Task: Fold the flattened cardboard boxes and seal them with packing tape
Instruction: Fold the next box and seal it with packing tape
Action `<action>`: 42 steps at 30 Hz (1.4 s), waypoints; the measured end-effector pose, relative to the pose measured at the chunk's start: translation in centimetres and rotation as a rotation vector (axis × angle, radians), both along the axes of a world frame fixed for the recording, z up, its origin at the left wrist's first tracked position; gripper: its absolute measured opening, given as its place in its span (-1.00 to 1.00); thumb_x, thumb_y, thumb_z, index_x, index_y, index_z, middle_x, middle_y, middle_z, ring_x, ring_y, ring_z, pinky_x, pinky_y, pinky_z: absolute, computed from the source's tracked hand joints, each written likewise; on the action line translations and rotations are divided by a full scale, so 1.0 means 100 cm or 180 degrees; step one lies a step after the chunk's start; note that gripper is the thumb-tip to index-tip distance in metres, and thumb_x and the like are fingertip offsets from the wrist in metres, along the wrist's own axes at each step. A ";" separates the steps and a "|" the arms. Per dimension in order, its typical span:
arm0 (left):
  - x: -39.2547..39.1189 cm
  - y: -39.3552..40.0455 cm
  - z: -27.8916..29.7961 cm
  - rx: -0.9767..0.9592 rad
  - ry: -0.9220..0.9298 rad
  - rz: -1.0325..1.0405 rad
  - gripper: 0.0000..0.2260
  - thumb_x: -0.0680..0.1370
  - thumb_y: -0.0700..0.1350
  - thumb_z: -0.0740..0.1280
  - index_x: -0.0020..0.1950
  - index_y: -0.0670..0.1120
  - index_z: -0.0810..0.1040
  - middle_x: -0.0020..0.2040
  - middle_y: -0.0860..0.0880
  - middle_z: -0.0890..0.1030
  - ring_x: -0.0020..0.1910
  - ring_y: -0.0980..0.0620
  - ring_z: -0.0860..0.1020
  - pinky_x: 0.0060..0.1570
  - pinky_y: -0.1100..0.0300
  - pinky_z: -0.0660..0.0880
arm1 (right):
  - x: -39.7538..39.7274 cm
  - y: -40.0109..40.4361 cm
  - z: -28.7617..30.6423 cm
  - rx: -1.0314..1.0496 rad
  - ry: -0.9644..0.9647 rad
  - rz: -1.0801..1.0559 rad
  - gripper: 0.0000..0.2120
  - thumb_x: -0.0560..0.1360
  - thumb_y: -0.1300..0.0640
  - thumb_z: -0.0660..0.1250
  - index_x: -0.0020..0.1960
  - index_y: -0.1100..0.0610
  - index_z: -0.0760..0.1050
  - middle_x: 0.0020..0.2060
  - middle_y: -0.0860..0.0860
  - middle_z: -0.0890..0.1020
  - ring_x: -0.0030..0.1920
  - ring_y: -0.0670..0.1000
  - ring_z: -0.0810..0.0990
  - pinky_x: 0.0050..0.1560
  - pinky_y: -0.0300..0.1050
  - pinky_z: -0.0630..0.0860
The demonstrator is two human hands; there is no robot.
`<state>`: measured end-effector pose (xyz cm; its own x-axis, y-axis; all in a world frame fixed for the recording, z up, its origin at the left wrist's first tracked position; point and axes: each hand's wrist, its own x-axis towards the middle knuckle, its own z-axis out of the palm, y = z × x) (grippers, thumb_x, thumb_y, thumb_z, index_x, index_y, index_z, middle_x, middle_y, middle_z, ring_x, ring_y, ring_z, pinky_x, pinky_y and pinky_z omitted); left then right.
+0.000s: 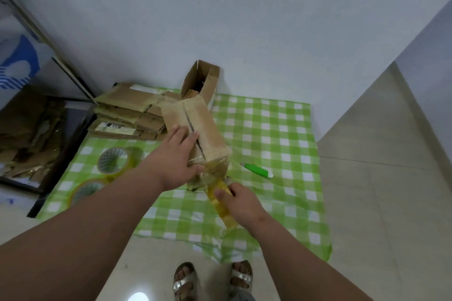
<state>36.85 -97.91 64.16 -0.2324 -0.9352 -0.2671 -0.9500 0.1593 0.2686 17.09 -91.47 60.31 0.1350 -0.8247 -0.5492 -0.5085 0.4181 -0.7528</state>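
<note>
A folded brown cardboard box [205, 129] lies on the green checked cloth [269, 129], its flap seam facing up. My left hand [176, 156] lies across the box's near left side, fingers flat on top and thumb at the near end. My right hand [238, 199] grips a yellowish roll of packing tape [223, 208] just below the box's near end. A strip of clear tape [210, 171] stretches from the roll over that end. A stack of flattened boxes [129, 115] sits at the back left.
An open upright box [201, 80] stands against the wall behind. Two more tape rolls [115, 160] [88, 189] lie on the cloth at left. A green box cutter [256, 170] lies to the right. A dark tray of cardboard scraps [29, 134] is far left.
</note>
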 end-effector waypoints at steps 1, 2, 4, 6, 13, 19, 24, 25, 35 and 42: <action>-0.001 0.001 0.000 -0.0008 0.0070 0.0041 -0.24 0.55 0.21 0.30 0.61 0.01 0.00 0.63 -0.05 -0.07 0.59 -0.02 -0.21 0.54 -0.08 0.00 | 0.000 0.001 -0.002 -0.0011 0.0004 0.0003 -0.78 0.58 -0.12 0.28 -0.19 -0.08 0.40 -0.23 -0.11 0.53 -0.12 0.00 0.55 -0.13 -0.09 0.44; -0.002 0.003 0.000 -0.0019 0.0118 0.0077 -0.29 0.55 0.19 0.32 0.58 0.04 0.05 0.63 -0.05 -0.06 0.59 -0.03 -0.21 0.54 -0.13 0.03 | 0.000 0.002 -0.005 0.0008 -0.0061 0.0012 -0.77 0.59 -0.13 0.27 -0.20 -0.07 0.39 -0.24 -0.11 0.52 -0.15 -0.03 0.53 -0.17 -0.12 0.41; -0.003 0.007 0.000 -0.0028 0.0056 0.0124 -0.38 0.54 0.20 0.30 0.52 0.13 0.12 0.63 -0.03 -0.08 0.59 -0.02 -0.22 0.50 -0.24 0.09 | -0.002 0.002 -0.008 0.0057 -0.0226 0.0057 -0.79 0.61 -0.11 0.25 -0.17 -0.07 0.42 -0.20 -0.11 0.54 -0.15 -0.08 0.53 -0.19 -0.16 0.41; -0.005 0.010 -0.001 -0.0049 -0.0002 0.0197 -0.40 0.52 0.24 0.29 0.49 0.21 0.12 0.63 0.01 -0.11 0.59 0.00 -0.23 0.48 -0.27 0.10 | -0.006 0.000 -0.009 0.0123 -0.0314 0.0120 -0.82 0.62 -0.11 0.23 -0.10 -0.06 0.46 -0.13 -0.08 0.58 -0.07 -0.05 0.55 -0.14 -0.16 0.43; -0.015 0.013 -0.009 -0.0227 0.0029 0.0464 -0.24 0.33 0.35 0.42 0.43 0.24 0.16 0.62 0.07 -0.09 0.59 0.04 -0.22 0.50 -0.23 0.08 | -0.019 -0.021 -0.008 0.0402 -0.0326 0.0272 -0.77 0.56 -0.06 0.32 0.05 0.07 0.61 0.02 0.01 0.65 0.07 0.05 0.59 0.13 0.01 0.49; -0.021 0.017 -0.016 -0.0616 -0.0026 0.0471 -0.32 0.40 0.25 0.45 0.44 0.14 0.25 0.61 -0.05 0.08 0.60 -0.09 -0.08 0.46 -0.18 0.20 | -0.038 -0.051 -0.023 -0.0051 0.0375 0.0031 -0.80 0.56 0.08 0.25 -0.10 0.18 0.56 -0.16 0.10 0.62 -0.08 0.15 0.58 -0.01 0.05 0.50; -0.026 0.028 -0.016 -0.1130 -0.0138 0.0342 -0.32 0.36 0.13 0.52 0.41 -0.08 0.45 0.37 -0.16 0.42 0.37 -0.27 0.31 0.28 -0.23 0.43 | -0.059 -0.071 -0.053 -0.0576 0.1706 0.0536 -0.66 0.56 0.12 0.18 0.30 0.02 0.52 0.23 0.07 0.50 0.21 0.18 0.49 0.17 0.04 0.46; -0.027 0.028 -0.017 -0.1177 -0.0141 0.0360 -0.32 0.36 0.13 0.52 0.41 -0.09 0.45 0.34 -0.17 0.43 0.33 -0.28 0.33 0.26 -0.23 0.44 | -0.061 -0.074 -0.059 -0.0567 0.1890 0.0668 -0.62 0.55 0.12 0.17 0.34 0.01 0.48 0.28 0.06 0.47 0.26 0.18 0.44 0.20 0.06 0.42; -0.025 0.039 -0.022 -0.1099 -0.0051 0.0470 -0.11 0.31 0.20 0.55 0.55 -0.03 0.30 0.47 -0.12 0.36 0.46 -0.22 0.28 0.33 -0.21 0.39 | -0.069 -0.071 -0.096 -0.0446 0.2629 0.0929 -0.70 0.50 0.21 0.10 0.18 0.04 0.43 0.15 0.06 0.49 0.20 0.14 0.43 0.16 0.11 0.28; -0.030 0.045 -0.035 -0.1473 0.0250 0.0712 -0.23 0.24 0.03 0.65 0.33 -0.27 0.46 0.46 -0.19 0.40 0.47 -0.28 0.31 0.36 -0.26 0.33 | -0.075 -0.065 -0.091 -0.0329 0.2347 0.0985 -0.77 0.49 0.15 0.19 0.13 0.02 0.44 0.06 -0.01 0.49 0.14 0.08 0.49 0.15 0.07 0.27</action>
